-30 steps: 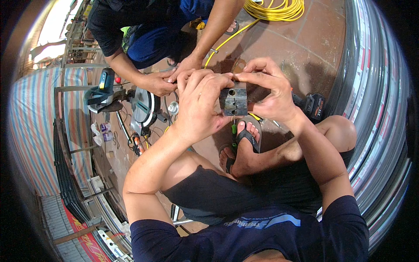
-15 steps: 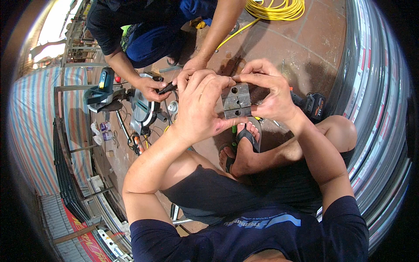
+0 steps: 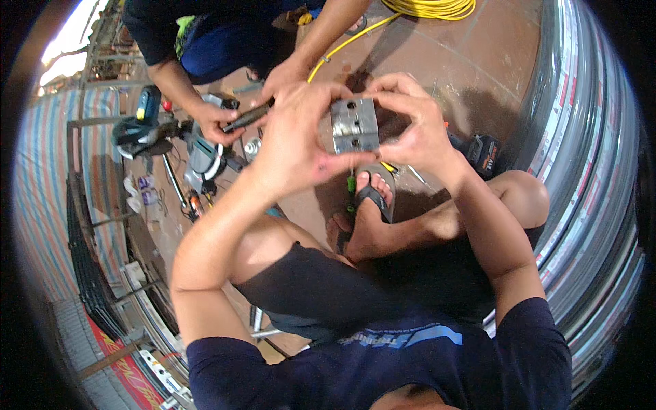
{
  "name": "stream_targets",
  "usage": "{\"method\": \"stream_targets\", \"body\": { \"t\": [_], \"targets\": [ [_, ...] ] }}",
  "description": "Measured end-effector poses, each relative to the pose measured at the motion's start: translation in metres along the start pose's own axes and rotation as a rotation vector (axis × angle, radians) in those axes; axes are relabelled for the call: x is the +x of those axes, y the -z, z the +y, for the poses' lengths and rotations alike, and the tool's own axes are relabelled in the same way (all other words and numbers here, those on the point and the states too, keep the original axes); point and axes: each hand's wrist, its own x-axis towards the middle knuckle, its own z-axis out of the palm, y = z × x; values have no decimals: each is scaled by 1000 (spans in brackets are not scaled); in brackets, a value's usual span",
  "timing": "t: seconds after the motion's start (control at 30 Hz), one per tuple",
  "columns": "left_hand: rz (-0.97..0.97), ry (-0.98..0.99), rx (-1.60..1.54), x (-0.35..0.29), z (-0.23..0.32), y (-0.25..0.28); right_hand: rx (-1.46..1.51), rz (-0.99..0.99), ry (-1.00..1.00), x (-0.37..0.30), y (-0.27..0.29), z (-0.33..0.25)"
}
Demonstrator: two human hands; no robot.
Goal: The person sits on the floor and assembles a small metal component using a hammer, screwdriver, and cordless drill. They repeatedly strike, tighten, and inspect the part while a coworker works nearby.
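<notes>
Both my hands hold up a grey metal block (image 3: 354,126) with several round holes and a groove across its face. My left hand (image 3: 297,133) is closed around its left side, the thumb along the lower edge. On the other side, my right hand (image 3: 415,121) pinches the block's right corners between fingers and thumb. Below the block, a green-handled tool (image 3: 351,184) stands or lies beside my sandalled foot (image 3: 372,191); its tip is hard to make out.
Across from me a crouching person's hands (image 3: 222,123) hold a dark bar (image 3: 247,117). A mitre saw (image 3: 205,160) stands to the left. A yellow hose (image 3: 434,8) lies coiled on the tiles. At right are a black battery pack (image 3: 482,154) and stacked wrapped profiles (image 3: 581,178).
The block has turned slightly in my hands, its holed face catching more light, and sits a little higher and further left in view. More of the other person's dark bar shows.
</notes>
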Motion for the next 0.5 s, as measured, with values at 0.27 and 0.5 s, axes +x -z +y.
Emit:
{"method": "stream_targets", "body": {
  "t": [0.27, 0.5],
  "targets": [
    [-262, 612, -171, -14, -66, 16, -279, -151, -494, -7, 21, 33],
    [-495, 207, -384, -93, -112, -25, -393, -427, -562, -37, -1, 64]
  ]
}}
